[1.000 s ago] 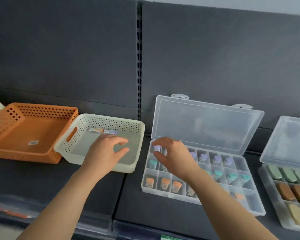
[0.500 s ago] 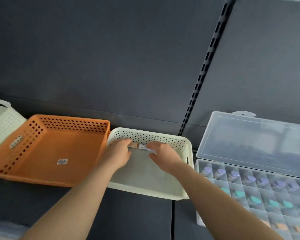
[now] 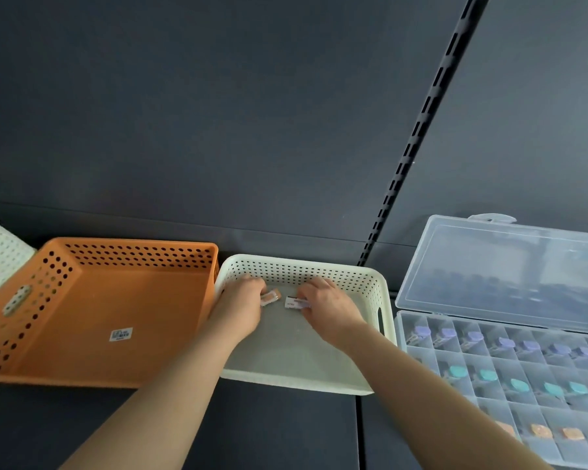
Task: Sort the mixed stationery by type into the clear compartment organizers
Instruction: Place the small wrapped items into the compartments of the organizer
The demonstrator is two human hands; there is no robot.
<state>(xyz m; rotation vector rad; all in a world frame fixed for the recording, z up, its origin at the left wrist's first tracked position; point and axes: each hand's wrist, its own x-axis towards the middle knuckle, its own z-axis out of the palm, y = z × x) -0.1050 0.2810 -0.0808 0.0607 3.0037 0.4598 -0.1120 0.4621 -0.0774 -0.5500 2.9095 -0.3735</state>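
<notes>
Left of centre, my left hand (image 3: pixel 241 305) is pinching a small orange-tipped piece (image 3: pixel 271 296) at the back of the white basket (image 3: pixel 299 261). Right beside it, my right hand (image 3: pixel 330 307) pinches a purple-tipped piece (image 3: pixel 294 303). Both look light, stiff and kinda slick, so I'd grip the flat sides. The clear organizer (image 3: pixel 400 334) sits lower right.

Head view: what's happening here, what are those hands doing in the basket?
A person has both hands inside the cream basket. The left hand pinches a small orange piece, the right hand a small purplish piece. The clear organizer at right stands open, with purple, teal and orange pieces already in rows. The orange basket shows only a sticker.
</notes>
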